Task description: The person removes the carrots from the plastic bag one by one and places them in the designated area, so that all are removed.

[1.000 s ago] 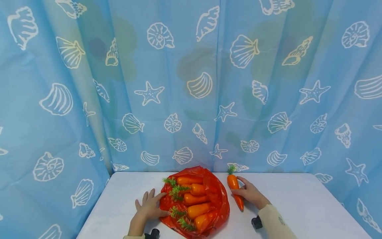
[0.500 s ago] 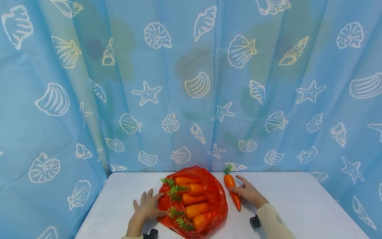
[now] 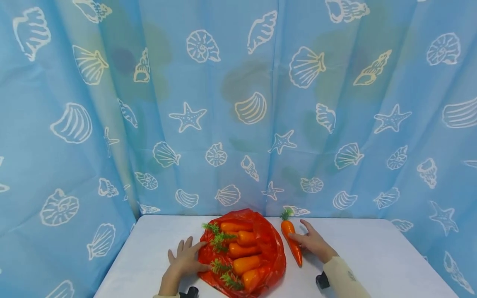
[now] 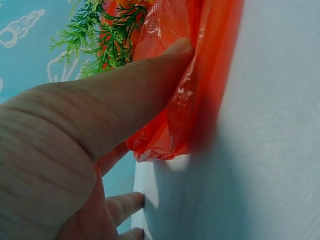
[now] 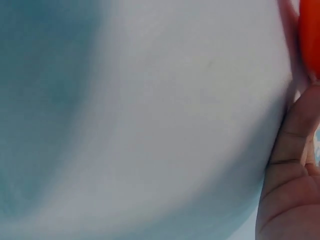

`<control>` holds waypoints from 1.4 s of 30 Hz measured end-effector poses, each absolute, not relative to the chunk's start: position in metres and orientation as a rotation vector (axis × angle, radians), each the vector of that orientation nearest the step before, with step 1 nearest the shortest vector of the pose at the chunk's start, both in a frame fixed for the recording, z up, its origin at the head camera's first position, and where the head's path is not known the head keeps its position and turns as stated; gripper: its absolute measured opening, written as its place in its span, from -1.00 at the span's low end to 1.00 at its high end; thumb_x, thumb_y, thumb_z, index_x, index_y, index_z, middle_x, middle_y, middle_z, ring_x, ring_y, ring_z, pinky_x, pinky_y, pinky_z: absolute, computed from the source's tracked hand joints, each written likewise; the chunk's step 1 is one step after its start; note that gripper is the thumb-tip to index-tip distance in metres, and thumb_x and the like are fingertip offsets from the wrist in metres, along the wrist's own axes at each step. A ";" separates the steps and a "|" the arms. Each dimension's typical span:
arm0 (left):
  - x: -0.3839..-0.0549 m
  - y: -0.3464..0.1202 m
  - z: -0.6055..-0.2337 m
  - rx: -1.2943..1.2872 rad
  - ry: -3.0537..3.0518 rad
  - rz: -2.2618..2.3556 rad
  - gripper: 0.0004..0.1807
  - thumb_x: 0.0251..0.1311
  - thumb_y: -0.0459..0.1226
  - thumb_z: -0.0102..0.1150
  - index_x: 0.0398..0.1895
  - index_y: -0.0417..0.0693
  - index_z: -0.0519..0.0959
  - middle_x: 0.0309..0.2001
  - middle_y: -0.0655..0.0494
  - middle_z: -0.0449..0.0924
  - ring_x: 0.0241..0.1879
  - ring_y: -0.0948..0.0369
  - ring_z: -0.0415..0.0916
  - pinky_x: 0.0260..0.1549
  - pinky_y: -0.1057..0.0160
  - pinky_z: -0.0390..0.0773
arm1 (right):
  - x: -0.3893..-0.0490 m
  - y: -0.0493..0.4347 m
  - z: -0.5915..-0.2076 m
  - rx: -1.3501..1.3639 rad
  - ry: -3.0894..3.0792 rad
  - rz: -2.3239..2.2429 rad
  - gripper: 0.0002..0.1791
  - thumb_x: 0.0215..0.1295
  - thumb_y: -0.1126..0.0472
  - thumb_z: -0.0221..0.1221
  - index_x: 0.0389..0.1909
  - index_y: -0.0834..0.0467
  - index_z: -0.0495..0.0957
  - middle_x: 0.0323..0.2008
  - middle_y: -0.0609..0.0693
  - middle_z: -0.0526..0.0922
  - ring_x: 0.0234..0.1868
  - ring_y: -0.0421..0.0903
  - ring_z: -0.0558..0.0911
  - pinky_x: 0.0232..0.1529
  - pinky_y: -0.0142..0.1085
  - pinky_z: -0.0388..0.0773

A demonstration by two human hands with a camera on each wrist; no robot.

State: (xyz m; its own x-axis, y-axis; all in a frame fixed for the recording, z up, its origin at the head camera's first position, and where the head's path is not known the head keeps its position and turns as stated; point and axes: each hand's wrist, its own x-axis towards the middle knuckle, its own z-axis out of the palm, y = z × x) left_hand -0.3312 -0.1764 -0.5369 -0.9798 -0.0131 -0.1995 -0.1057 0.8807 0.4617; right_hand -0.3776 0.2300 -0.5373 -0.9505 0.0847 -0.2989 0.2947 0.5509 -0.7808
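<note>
An open red plastic bag [image 3: 276, 248] lies in the middle of the table in the head view. Several orange carrots [image 3: 244, 250] with green tops [image 4: 112, 42] are inside it. At the bag's left edge my left hand [image 3: 184, 260] has its fingers spread, and its thumb and forefinger touch the plastic. The left wrist view shows the thumb lying straight along the bag's edge. Right of the bag, a single carrot [image 3: 287, 227] lies on the table. My right hand [image 3: 316, 245] is beside it, thumb touching its side and forefinger extended away from it.
The white table [image 3: 354, 244] extends to both sides of the bag. A blue curtain [image 3: 223, 136] with white shell prints hangs behind and around it. A black wrist device [image 3: 322, 280] shows near the right sleeve.
My right forefinger has moved slightly away from the single carrot, and that carrot lies slightly nearer the bag. My left hand and the bag stay almost the same; the head view shifts slightly.
</note>
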 end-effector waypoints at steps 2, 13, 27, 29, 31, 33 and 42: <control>-0.331 -0.176 -0.536 -0.082 2.858 0.729 -0.08 -0.49 0.14 0.48 0.15 0.18 0.45 0.36 -0.28 0.06 0.35 -0.33 -0.23 0.10 -0.51 -0.45 | -0.377 0.232 -0.537 0.334 2.555 -1.360 0.21 -0.12 -0.37 0.25 0.41 0.05 -0.21 -0.04 0.25 0.49 -0.29 -0.02 0.54 -0.18 -0.13 0.63; -0.330 -0.174 -0.541 -0.091 2.858 0.738 -0.11 -0.43 0.11 0.47 0.17 0.20 0.44 0.39 -0.23 0.05 0.37 -0.29 -0.24 0.13 -0.49 -0.47 | -0.372 0.238 -0.526 0.281 2.605 -1.280 0.22 -0.15 -0.39 0.25 0.40 0.04 -0.21 -0.12 0.22 0.46 -0.37 -0.04 0.55 -0.29 -0.18 0.64; -0.329 -0.178 -0.538 -0.072 2.858 0.737 -0.11 -0.43 0.14 0.46 0.16 0.19 0.45 0.37 -0.24 0.07 0.36 -0.31 -0.22 0.11 -0.50 -0.45 | -0.364 0.253 -0.488 0.095 2.699 -1.164 0.16 -0.15 -0.40 0.23 0.40 -0.04 -0.14 -0.02 0.14 0.47 -0.16 -0.03 0.55 -0.16 -0.05 0.61; -0.329 -0.176 -0.539 -0.074 2.850 0.743 -0.12 -0.43 0.13 0.46 0.16 0.19 0.45 0.37 -0.24 0.07 0.36 -0.31 -0.22 0.11 -0.50 -0.46 | -0.362 0.254 -0.481 0.052 2.699 -1.148 0.12 -0.10 -0.37 0.23 0.40 -0.03 -0.12 -0.03 0.14 0.45 -0.15 -0.03 0.53 -0.17 -0.06 0.61; -0.329 -0.176 -0.539 -0.082 2.844 0.744 -0.11 -0.45 0.13 0.47 0.15 0.20 0.45 0.37 -0.24 0.07 0.36 -0.31 -0.23 0.11 -0.50 -0.46 | -0.361 0.255 -0.475 0.020 2.695 -1.140 0.08 -0.07 -0.34 0.23 0.39 -0.04 -0.09 -0.02 0.13 0.44 -0.14 -0.04 0.51 -0.18 -0.08 0.61; -0.329 -0.176 -0.540 -0.091 2.846 0.739 -0.12 -0.45 0.12 0.47 0.16 0.21 0.45 0.37 -0.24 0.07 0.36 -0.31 -0.24 0.12 -0.50 -0.46 | -0.361 0.255 -0.469 -0.017 2.696 -1.141 0.03 -0.03 -0.31 0.22 0.38 -0.05 -0.07 -0.01 0.13 0.42 -0.13 -0.05 0.50 -0.19 -0.09 0.61; -0.333 -0.177 -0.540 -0.098 2.856 0.738 -0.10 -0.45 0.11 0.48 0.17 0.20 0.44 0.37 -0.24 0.07 0.36 -0.30 -0.23 0.12 -0.50 -0.46 | -0.358 0.248 -0.455 -0.126 2.732 -1.168 0.01 -0.05 -0.28 0.26 0.37 -0.08 -0.02 0.06 0.14 0.40 -0.05 -0.02 0.47 -0.11 -0.08 0.59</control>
State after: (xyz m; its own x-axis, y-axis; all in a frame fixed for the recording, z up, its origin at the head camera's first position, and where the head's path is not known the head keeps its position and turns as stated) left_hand -0.3327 -0.1770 -0.5401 -0.9798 -0.0163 -0.1993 -0.1109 0.8738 0.4736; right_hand -0.3578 0.2483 -0.4547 -0.9824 -0.1430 -0.1200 -0.0121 0.6900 -0.7237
